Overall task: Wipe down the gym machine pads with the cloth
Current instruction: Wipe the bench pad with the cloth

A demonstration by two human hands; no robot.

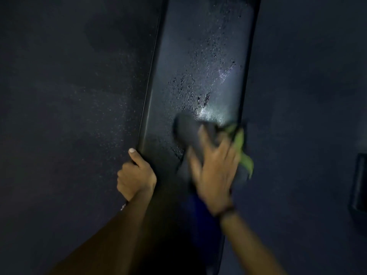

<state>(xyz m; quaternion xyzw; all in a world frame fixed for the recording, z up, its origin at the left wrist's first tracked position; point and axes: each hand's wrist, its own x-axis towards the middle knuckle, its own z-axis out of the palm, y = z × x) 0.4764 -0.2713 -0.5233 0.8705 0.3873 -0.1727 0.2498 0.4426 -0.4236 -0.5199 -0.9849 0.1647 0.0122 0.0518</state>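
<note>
- Left hand (pixel 136 178): at the near left edge of the pad (pixel 190 66); fingers curled round that edge, thumb lying along the rim, grasping it
- Right hand (pixel 213 169): blurred, on the near right part of the pad; fingers spread fairly straight, pressing the cloth (pixel 190 132) flat on the surface rather than clenching it
- Cloth: dark grey, with a green part showing at the right edge of the pad; it lies under and just beyond the right hand's fingers
- Progress, as a judgement: the strip nearest the hands looks dull and free of droplets, so it is probably wiped; the wipe is at an early stage
- Remaining: from just beyond the cloth to the far end, the pad carries many droplets and a wet glare patch; this larger part is not yet wiped
- Hard to make out: the scene is dark; the near end of the pad is lost in shadow between the forearms; the far end is cut off; a dark object (pixel 359 187) at the right edge cannot be identified
</note>
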